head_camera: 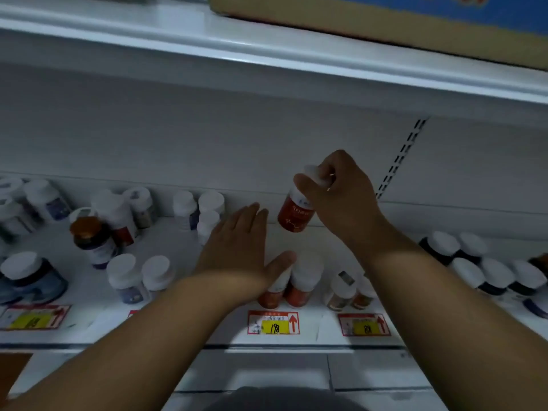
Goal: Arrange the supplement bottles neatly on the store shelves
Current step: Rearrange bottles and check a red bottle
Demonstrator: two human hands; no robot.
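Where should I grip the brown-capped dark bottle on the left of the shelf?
Grip the brown-capped bottle around its cap and shoulder, coming from above and the front. It stands upright and taller than the white-capped bottles crowded close behind it, so the top is exposed while its sides look harder to reach.

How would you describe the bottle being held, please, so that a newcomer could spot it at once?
Start at the white shelf with the yellow price tag marked 198. Above it, the right hand grips a red-labelled bottle by its white cap. Unlike the two red bottles standing below, it hangs tilted in the air.
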